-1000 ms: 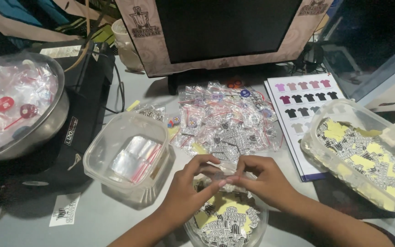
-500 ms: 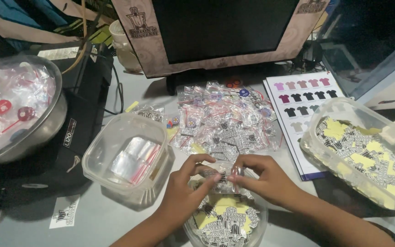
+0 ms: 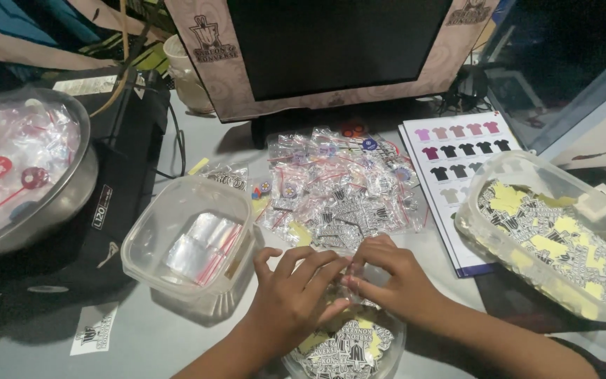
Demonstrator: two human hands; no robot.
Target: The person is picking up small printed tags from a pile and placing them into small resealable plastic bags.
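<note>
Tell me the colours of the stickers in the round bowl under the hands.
Black-and-white stickers mixed with pale yellow pieces, in the head view.

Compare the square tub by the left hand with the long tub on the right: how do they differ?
The square tub holds a small stack of clear bags with red strips; the long tub is heaped with black-and-white and yellow stickers. The square tub is nearly empty and stands level; the long tub is far fuller, bigger and lies askew, partly over a sheet of shirt pictures. Both are clear plastic, open-topped.
</note>
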